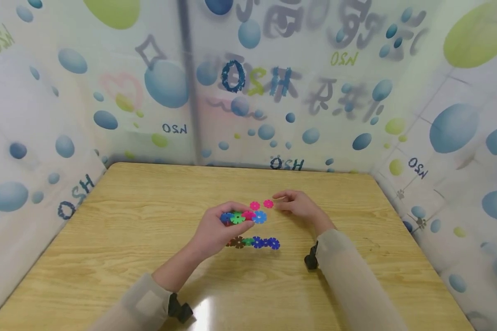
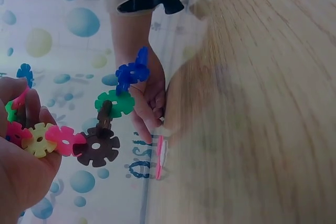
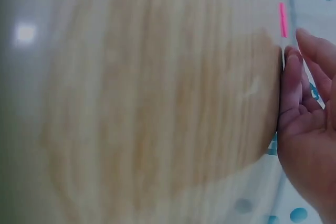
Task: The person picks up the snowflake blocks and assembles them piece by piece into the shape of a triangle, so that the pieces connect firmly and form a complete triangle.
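My left hand [image 1: 215, 232] holds a chain of interlocking snowflake discs [image 1: 238, 218] above the table. Blue, green and pink discs show between its thumb and fingers, with a light blue disc [image 1: 259, 217] at the fingertips. Another stretch of the chain hangs past the palm; in the left wrist view it carries a yellow disc [image 2: 39, 139], a dark brown disc [image 2: 96, 146], a green disc [image 2: 115, 103] and blue ones [image 2: 132, 73]. Two loose pink discs [image 1: 268, 203] lie on the table beyond. Beside them, my right hand [image 1: 300, 205] rests low with loosely bent fingers, holding nothing.
The wooden table [image 1: 149, 193] reaches back to a printed curtain [image 1: 248, 138], with more printed sheeting on the left and right. Both wrists wear a small black camera [image 1: 311, 258] on a strap. Light glares off the table's front [image 1: 203, 312].
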A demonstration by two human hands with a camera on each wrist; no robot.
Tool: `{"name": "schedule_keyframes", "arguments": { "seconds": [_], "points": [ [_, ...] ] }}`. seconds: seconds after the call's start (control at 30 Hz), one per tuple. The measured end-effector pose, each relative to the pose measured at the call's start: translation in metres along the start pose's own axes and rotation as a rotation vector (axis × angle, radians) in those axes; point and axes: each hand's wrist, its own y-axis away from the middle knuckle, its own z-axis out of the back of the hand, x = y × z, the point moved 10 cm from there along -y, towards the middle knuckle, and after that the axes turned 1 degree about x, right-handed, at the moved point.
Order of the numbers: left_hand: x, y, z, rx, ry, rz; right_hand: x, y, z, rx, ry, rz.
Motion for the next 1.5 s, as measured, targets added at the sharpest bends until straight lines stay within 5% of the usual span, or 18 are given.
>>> {"name": "schedule_keyframes", "arguments": {
  "seconds": [0.5, 0.8, 1.03, 1.2, 1.5],
  "points": [
    [0.002, -0.003, -0.004, 0.001, -0.008, 0.003, 0.006, -0.01, -0.011, -0.022, 0.167, 0.026],
    [0.002, -0.003, -0.002, 0.0, 0.0, 0.009, 0.01, -0.002, -0.011, 0.0, 0.097, 0.036],
    [0.002, -0.002, -0.003, 0.012, 0.007, 0.02, 0.014, 0.018, -0.003, 0.015, 0.087, 0.137],
    [0.002, -0.002, -0.005, 0.018, 0.016, 0.021, 0.02, 0.043, 0.002, 0.025, -0.074, 0.206],
    [0.0, -0.002, -0.009, 0.03, 0.025, -0.004, 0.065, 0.108, 0.003, -0.02, -0.297, 0.391]
  ]
}}
